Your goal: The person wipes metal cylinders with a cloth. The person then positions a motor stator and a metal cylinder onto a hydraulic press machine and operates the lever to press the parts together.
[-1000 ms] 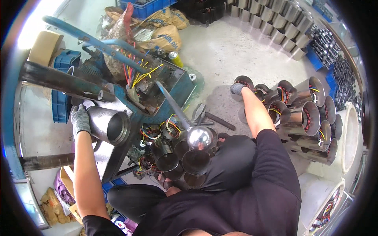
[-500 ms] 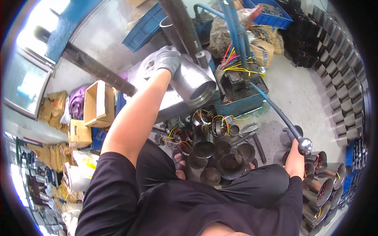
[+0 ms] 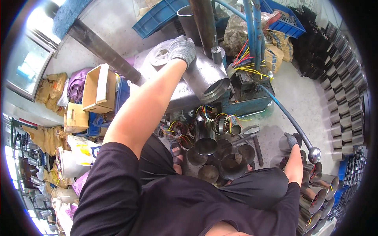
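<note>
Steel cylinder (image 3: pixel 205 74) lies on the metal machine bed (image 3: pixel 179 93), just right of the gloved left hand (image 3: pixel 182 51), its long axis slanting from beside that hand toward an open mouth at the lower right, facing the person. The left hand is much nearer, laid palm down with fingers bent; whether it grips is hidden. Well apart, the right hand (image 3: pixel 291 140) curls at a floor-standing tube (image 3: pixel 282 144), its grip unclear.

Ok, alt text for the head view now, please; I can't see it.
A gloved left hand rests on a metal cylinder lying on its side, while the gloved right hand, out to the right, is at another cylinder on the floor. A ball-ended lever slants between them; open cylinders sit near the feet.
</note>
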### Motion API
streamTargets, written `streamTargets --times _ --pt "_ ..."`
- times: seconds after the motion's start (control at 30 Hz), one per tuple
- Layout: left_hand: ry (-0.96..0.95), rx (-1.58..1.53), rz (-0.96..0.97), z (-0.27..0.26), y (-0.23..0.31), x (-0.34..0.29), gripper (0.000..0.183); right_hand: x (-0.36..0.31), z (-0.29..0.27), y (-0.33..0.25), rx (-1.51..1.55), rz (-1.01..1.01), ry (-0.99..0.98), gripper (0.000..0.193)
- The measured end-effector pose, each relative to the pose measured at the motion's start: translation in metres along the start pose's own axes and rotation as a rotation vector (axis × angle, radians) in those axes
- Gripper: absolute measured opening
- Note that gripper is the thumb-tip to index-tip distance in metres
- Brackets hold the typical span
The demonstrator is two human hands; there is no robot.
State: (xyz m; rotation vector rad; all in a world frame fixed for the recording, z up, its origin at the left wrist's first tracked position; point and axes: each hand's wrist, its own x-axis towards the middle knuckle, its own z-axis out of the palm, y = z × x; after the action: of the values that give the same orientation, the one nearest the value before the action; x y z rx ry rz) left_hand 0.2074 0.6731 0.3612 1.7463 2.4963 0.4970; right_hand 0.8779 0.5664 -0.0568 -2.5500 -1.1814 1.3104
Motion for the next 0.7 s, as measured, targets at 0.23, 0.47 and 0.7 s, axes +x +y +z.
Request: streamTargets --times 0.23,0.47,0.7 --pt "0.079 -0.179 -0.092 -0.002 -0.005 -0.018 0.044 -0.056 -0.043 -0.028 -0.684 -0.334 0.018 0.029" --pt "0.298 -0.419 -0.025 0.001 -0.040 -0.045 0.036 -0.276 -0.027 -0.175 -0.661 -0.597 -0.266 0.048" --pt "0.466 -0.670 0.129 0.002 -0.053 -0.069 0.021 -0.465 0.084 -0.325 0.391 -0.987 -0.402 0.063"
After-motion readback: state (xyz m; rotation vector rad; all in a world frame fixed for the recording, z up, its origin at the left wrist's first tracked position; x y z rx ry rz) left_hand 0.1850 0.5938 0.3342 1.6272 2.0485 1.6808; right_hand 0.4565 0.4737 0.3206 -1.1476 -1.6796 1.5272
